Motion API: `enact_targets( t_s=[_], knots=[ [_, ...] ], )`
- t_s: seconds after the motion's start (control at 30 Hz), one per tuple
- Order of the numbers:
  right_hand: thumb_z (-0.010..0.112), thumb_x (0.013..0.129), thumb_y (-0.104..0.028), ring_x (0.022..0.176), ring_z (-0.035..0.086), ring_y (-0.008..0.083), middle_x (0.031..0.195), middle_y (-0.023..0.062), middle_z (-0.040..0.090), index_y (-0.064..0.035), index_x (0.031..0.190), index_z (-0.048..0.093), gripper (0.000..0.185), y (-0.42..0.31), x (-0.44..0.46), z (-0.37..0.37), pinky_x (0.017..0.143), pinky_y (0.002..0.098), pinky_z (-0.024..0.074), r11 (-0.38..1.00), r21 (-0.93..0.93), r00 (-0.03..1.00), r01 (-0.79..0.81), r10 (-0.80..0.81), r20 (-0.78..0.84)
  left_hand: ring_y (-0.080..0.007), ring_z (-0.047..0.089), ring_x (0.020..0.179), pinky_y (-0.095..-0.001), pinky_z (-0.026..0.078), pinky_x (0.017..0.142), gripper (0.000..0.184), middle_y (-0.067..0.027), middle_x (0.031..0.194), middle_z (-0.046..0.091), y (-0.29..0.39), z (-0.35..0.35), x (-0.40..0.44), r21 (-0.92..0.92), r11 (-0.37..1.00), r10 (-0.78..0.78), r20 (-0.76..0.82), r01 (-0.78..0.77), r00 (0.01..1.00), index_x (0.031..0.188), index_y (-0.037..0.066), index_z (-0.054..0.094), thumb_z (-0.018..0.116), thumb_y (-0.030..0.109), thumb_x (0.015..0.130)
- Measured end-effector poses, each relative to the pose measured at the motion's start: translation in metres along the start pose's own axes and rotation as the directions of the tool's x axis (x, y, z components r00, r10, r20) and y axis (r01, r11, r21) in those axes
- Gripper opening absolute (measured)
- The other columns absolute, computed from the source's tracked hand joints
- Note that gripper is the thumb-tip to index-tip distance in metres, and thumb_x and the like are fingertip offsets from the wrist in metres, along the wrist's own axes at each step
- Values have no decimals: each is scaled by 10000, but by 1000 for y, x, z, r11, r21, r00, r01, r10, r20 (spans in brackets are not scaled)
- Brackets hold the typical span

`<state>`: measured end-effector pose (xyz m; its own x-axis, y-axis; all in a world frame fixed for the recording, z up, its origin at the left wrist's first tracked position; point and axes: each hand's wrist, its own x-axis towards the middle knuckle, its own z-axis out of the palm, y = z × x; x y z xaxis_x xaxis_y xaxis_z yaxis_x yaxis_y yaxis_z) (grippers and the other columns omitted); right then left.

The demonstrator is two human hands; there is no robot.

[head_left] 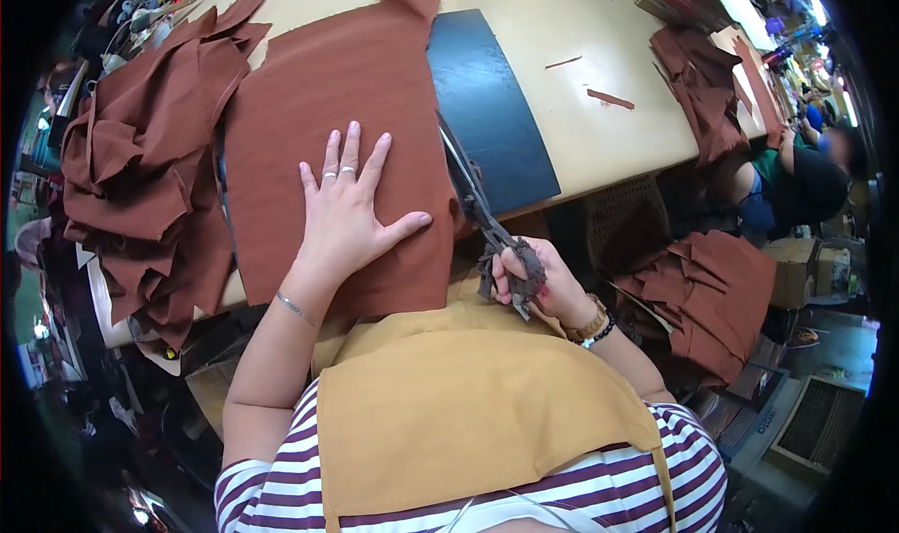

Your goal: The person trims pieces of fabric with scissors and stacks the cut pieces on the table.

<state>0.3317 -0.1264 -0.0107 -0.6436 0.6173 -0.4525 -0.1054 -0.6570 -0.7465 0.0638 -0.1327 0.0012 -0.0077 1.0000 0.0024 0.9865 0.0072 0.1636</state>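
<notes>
My left hand (346,205) lies flat with fingers spread on a reddish-brown piece of fabric (281,102). Rings show on two of its fingers. In my right hand (538,275) is a pair of scissors (476,196), its handles wrapped in dark cloth. The blades point away from me along the fabric's right edge; whether they are parted I cannot tell. Under that edge, a dark blue-black board (496,111) sticks out to the right. The fabric's near end reaches my yellow apron (468,383).
A crumpled heap of the same fabric (150,140) covers the table's left side. Thin brown scraps (611,98) lie on the pale table (581,27). More fabric (707,299) is piled at the right, below table height. Another person (796,172) sits beyond the right edge.
</notes>
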Motion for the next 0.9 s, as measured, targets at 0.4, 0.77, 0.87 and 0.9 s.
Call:
enact_targets(
  t_s=[0.4,0.77,0.87,0.9],
  knots=[
    [625,920,-251,596,590,89,704,9,596,-59,838,582,212,-1,4,2,546,222,486,999,-49,1000,18,-19,-17,-379,122,1428,-668,122,1068,901,-170,1551,145,-10,-3,4,-34,999,-22,-20,21,1000,1478,192,285,589,658,769],
    [626,917,-269,635,586,70,752,-6,597,-51,870,608,224,-15,18,14,578,222,494,997,-47,997,55,-57,-44,-411,128,1417,-706,146,1033,924,-201,1542,151,-18,-3,2,28,1000,-1,-13,1,1000,1475,177,291,600,666,754],
    [631,906,-205,620,585,66,732,-8,605,-52,893,632,153,-10,13,11,569,209,480,997,-50,997,54,-56,-46,-403,129,1420,-698,148,1037,916,-197,1546,144,-17,-4,1,22,1000,-10,-7,10,1000,1477,171,288,607,648,763],
    [631,906,-207,618,585,65,730,-8,605,-54,887,633,154,-8,13,9,567,209,479,998,-48,998,51,-53,-46,-401,129,1420,-697,148,1038,914,-198,1546,144,-17,-5,0,20,1000,-11,-5,11,1000,1476,169,289,608,645,764]
  ],
)
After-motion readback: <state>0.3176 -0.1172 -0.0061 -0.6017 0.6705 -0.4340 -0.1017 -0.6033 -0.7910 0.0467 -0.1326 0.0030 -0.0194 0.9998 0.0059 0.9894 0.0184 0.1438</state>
